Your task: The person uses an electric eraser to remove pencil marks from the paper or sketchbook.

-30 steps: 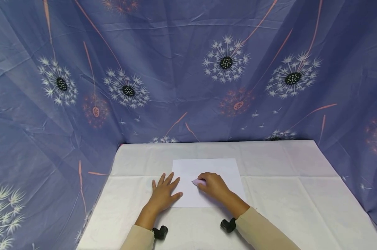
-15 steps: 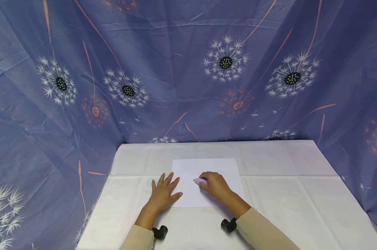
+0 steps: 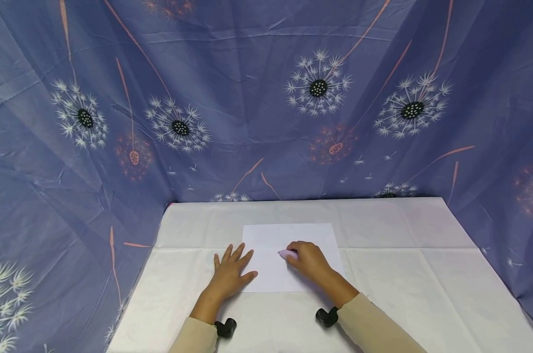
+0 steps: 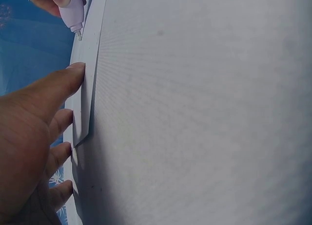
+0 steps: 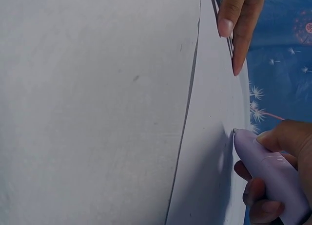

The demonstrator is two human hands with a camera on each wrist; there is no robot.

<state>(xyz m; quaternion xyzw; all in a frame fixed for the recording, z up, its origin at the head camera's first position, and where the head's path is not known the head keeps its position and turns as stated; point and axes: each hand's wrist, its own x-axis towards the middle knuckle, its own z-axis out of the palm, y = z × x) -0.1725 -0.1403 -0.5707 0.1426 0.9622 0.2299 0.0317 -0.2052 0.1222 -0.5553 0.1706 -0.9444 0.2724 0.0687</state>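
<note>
A white sheet of paper (image 3: 288, 235) lies on the white-clothed table (image 3: 403, 255). My left hand (image 3: 231, 272) lies flat with spread fingers on the paper's left edge, thumb (image 4: 53, 91) on the sheet (image 4: 85, 88). My right hand (image 3: 308, 260) grips a pale lilac pen-like tool (image 3: 287, 254), its tip touching the paper near the middle. The right wrist view shows the tool (image 5: 265, 171) held by thumb and curled fingers, its tip on the sheet (image 5: 209, 137). The tool's tip (image 4: 75, 30) also shows in the left wrist view.
Blue cloth printed with dandelions (image 3: 319, 88) hangs behind and on both sides of the table. Small black wrist mounts (image 3: 226, 327) sit at both cuffs. The table's left edge (image 3: 138, 294) drops off beside my left arm.
My right hand has slid the tool a little to the right and slightly farther across the paper. The left hand has stayed put.
</note>
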